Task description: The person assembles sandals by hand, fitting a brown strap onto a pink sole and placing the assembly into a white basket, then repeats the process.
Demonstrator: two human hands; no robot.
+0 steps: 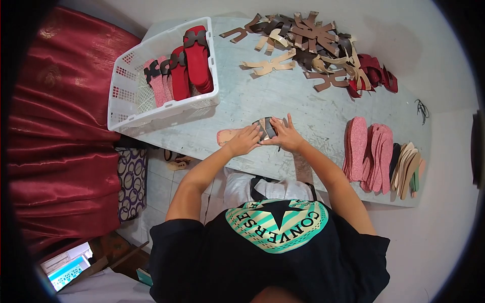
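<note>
A sandal lies near the front edge of the table, its tan sole (227,136) with a pinkish rim pointing left. A dark strap (266,128) crosses the sole's other end. My left hand (245,140) is bent over the middle of the sandal, with its fingertips against the strap's near side. From the right, my right hand (287,136) grips the strap end, thumb low and some fingers raised. Part of the sole and the strap's edges are hidden under my fingers.
A white plastic basket (166,109) with red and pink sandals stands at the left. Brown and beige strap pieces (313,33) are heaped at the back, beside red ones (371,70). Pink soles (357,149) and other soles (405,169) stand in rows at the right.
</note>
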